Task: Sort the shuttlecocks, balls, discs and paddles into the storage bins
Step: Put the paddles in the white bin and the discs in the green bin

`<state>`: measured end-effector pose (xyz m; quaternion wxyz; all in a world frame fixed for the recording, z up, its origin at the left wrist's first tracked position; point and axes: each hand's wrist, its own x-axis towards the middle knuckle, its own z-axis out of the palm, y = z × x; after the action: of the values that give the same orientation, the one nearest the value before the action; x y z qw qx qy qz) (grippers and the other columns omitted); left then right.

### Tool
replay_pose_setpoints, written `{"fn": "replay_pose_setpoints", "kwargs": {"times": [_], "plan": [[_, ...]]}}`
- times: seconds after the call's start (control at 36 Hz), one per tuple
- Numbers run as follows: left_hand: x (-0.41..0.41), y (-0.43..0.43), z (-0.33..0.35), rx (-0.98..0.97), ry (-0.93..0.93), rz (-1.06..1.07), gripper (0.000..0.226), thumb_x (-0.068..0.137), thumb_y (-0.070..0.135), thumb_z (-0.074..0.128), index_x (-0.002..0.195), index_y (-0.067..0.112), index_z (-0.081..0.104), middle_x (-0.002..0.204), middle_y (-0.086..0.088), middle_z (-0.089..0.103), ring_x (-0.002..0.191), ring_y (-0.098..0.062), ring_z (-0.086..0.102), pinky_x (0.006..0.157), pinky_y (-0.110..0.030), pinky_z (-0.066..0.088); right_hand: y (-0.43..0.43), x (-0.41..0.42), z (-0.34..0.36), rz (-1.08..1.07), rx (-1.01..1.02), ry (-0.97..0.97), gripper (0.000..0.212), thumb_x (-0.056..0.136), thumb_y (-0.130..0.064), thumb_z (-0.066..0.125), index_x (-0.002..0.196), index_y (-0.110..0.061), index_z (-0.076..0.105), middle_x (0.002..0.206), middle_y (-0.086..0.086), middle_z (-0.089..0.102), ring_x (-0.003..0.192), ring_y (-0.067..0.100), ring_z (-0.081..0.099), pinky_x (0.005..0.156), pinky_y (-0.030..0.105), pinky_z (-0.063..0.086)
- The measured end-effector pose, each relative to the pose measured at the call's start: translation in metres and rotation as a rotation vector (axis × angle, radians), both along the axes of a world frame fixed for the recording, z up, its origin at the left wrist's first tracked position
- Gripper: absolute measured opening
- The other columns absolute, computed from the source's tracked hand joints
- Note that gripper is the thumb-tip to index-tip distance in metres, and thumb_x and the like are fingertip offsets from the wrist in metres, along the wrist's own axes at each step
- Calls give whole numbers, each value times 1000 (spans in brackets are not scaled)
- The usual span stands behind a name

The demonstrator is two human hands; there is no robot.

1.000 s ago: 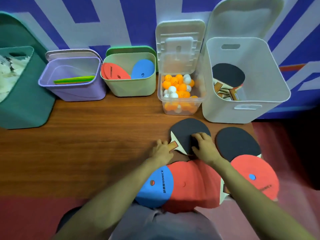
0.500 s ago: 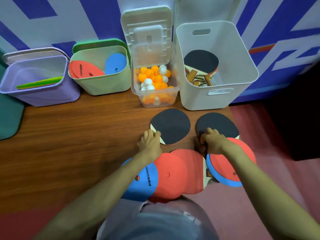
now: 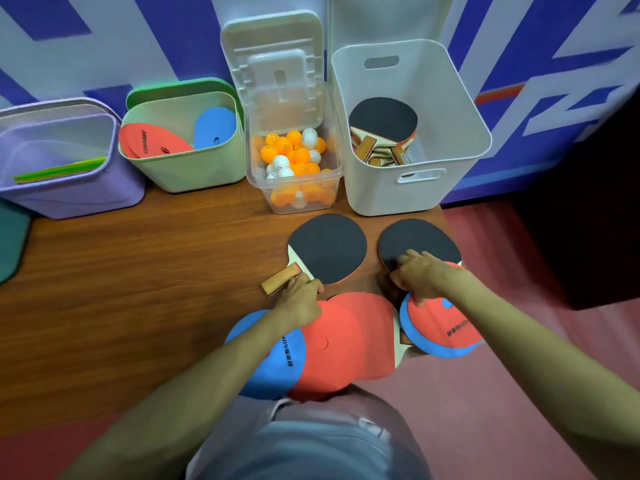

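— Which things are getting sorted now?

— The paddles. Two black-rubbered wooden table-tennis paddles are lying on the brown wooden table (image 3: 156,271) just in front of the tall white plastic bin (image 3: 381,195). The left paddle (image 3: 327,249) is before its left corner and the right paddle (image 3: 419,239) before its right half, the two a little apart.

— And the hands?

— A second ago both were resting on the left paddle. Now they're splitting up. The left hand (image 3: 299,299) is closing round that paddle's wooden handle (image 3: 280,279), fingers curled over it. The right hand (image 3: 420,277) has crossed to the right paddle and is curling its fingers over the near edge. It looks like a grip, though I can't see the thumb.

— So one paddle per hand?

— That's my reading. Both are probably heading into the white bin, where other paddles (image 3: 382,121) are already lying.

— Anything in the way?

— The flat red and blue round discs (image 3: 346,341) are overlapping in a heap on the near side of the white bin, beyond the paddles. One pair is lying under the right wrist, seemingly hiding that paddle's handle. They're waiting for the pale green bin (image 3: 194,174), two along to the left of the white one, past the clear box (image 3: 252,181) of orange and white balls (image 3: 294,157).
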<state>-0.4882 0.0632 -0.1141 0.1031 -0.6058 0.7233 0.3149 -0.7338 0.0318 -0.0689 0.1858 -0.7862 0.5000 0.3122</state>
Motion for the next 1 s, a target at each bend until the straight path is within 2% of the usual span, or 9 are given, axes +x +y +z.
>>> {"fn": "replay_pose_setpoints", "kwargs": {"times": [0.06,0.11,0.22,0.36,0.42,0.56,0.78,0.86,1.0], "plan": [[2,-2,-1,13,8,-2,43,86,13,59,128,16,50,131,-8,38,128,-23,33,106,-29,30,-5,0,15,-44,75,-53,18,78,-16,70,87,-20,55,92,-1,51,90,24,52,70,28,41],[1,-4,1,40,40,10,41,86,15,61,126,15,52,128,-8,41,124,-23,39,103,-29,36,-14,-1,28,-112,73,-160,29,74,-13,73,74,-25,46,78,-8,47,81,18,47,61,25,35],[-4,-12,8,14,195,170,25,87,26,62,105,10,65,108,-7,62,101,-22,60,88,-36,50,-36,3,47,-167,45,-470,17,73,-13,76,80,-20,61,77,-6,57,77,17,54,70,27,44],[-8,-21,35,110,686,462,52,91,64,32,97,27,68,96,4,70,94,-14,64,86,-31,50,-52,33,55,-286,78,-764,12,80,-12,72,89,-16,65,91,5,66,83,16,57,79,31,45],[-3,-23,42,136,891,515,41,93,56,43,98,24,68,95,5,71,91,-11,65,88,-32,52,-55,47,54,-317,40,-861,12,81,-10,70,92,-10,64,90,4,64,82,12,56,77,28,43],[33,-30,50,-87,992,544,8,87,27,59,93,26,64,88,2,68,82,-13,61,83,-42,50,-59,84,50,-388,-107,-1037,18,81,-12,70,87,-25,59,89,-7,62,84,10,56,80,30,44],[96,-37,84,-250,1196,865,15,94,8,53,100,18,63,86,5,71,79,-7,66,75,-31,57,-77,142,56,-263,-374,-968,69,83,-26,69,141,-16,33,131,9,52,115,26,51,91,36,41],[123,-41,88,-289,1236,1002,13,94,7,53,100,16,60,73,12,71,67,0,66,59,-23,57,-83,173,59,-222,-397,-980,73,85,-15,65,146,-14,25,139,15,46,124,29,46,97,34,37],[160,-49,95,-363,1242,1143,13,94,8,53,95,18,62,71,12,71,64,-1,65,57,-24,56,-99,228,63,-164,-456,-1006,67,83,-6,60,144,-11,32,135,15,47,120,31,48,92,42,45]]}}
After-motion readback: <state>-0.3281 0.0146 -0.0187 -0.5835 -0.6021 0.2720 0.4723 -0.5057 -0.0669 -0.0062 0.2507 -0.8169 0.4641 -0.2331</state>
